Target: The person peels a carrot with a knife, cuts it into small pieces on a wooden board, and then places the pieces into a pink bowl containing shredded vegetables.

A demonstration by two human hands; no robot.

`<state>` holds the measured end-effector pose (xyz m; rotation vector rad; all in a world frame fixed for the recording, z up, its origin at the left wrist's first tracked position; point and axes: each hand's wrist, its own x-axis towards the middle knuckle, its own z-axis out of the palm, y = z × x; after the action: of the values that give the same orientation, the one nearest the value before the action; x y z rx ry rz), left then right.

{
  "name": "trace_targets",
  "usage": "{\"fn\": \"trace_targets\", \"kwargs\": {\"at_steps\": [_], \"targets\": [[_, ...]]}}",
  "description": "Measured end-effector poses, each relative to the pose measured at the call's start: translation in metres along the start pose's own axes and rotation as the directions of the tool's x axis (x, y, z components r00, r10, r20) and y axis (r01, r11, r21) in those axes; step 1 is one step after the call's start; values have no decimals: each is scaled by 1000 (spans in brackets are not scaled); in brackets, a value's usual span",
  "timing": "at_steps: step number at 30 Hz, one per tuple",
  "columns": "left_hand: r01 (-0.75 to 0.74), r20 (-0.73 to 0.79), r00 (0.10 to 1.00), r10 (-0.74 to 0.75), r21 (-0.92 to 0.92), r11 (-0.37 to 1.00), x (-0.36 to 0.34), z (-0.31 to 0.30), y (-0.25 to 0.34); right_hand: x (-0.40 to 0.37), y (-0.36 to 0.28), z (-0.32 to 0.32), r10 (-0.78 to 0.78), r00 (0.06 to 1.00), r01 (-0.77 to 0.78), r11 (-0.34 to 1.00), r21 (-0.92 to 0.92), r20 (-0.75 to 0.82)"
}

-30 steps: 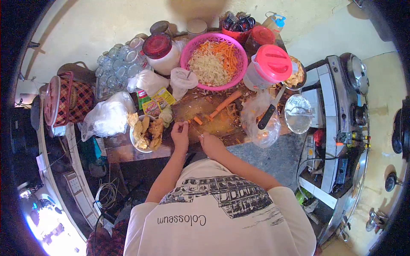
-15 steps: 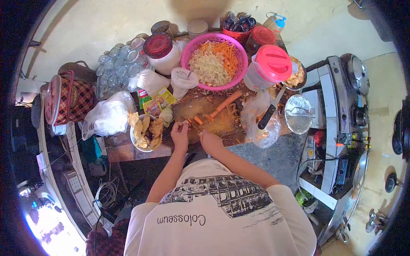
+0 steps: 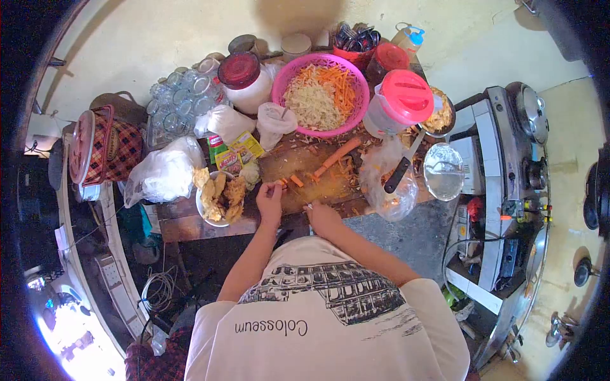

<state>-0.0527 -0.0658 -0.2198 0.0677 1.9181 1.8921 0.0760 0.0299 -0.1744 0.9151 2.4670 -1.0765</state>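
My left hand (image 3: 270,198) pinches a short carrot piece (image 3: 281,183) at the near left corner of the wooden cutting board (image 3: 286,162). My right hand (image 3: 323,217) is curled shut just off the board's near edge, apparently around a small knife whose blade hardly shows. More cut carrot pieces (image 3: 297,180) lie between my hands and a long peeled carrot (image 3: 337,155), which rests diagonally on the board among peelings. Behind the board stands a pink bowl (image 3: 276,95) of shredded cabbage and carrot.
A plate of fried food (image 3: 219,197) sits left of my left hand. A black-handled knife (image 3: 397,174) lies on a plastic bag to the right, near a pink-lidded pitcher (image 3: 406,95). A red-lidded jar (image 3: 240,70), glasses (image 3: 175,101) and a stove (image 3: 508,159) surround the board.
My right hand has drawn back from the carrot piece toward me and to the right. My left hand stays on the piece.
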Motion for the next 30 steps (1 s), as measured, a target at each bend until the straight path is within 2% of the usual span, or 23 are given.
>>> {"fn": "trace_targets", "kwargs": {"at_steps": [5, 7, 8, 11, 14, 23, 26, 29, 30], "targets": [[20, -2, 1000, -20, -31, 999, 3, -2, -10, -12, -10, -8, -39, 999, 41, 993, 109, -17], [-26, 3, 1000, 25, 20, 999, -1, 1, 2, -14, -12, -11, -46, 999, 48, 992, 119, -20], [-48, 6, 999, 48, 46, 998, -2, 2, 7, -16, -13, -12, -49, 999, 51, 992, 115, -21], [-1, 5, 1000, 1, -55, 998, 1, 0, -3, -17, -14, -13, -64, 997, 67, 992, 103, -32], [-46, 21, 999, 46, 8, 999, 0, 0, -2, -16, -11, -9, -70, 997, 74, 993, 94, -44], [-57, -16, 998, 57, -12, 998, -3, 1, 3, -15, -11, -10, -53, 998, 56, 994, 91, -38], [-3, 8, 1000, 4, -53, 999, 0, 0, -2, -16, -14, -13, -49, 998, 51, 995, 86, -29], [-22, 16, 1000, 23, -71, 997, 0, -1, -5, -15, -14, -12, -54, 998, 56, 996, 64, -30], [-37, 20, 999, 38, -28, 999, 0, -1, -3, -15, -14, -13, -53, 998, 54, 997, 51, -26]]}}
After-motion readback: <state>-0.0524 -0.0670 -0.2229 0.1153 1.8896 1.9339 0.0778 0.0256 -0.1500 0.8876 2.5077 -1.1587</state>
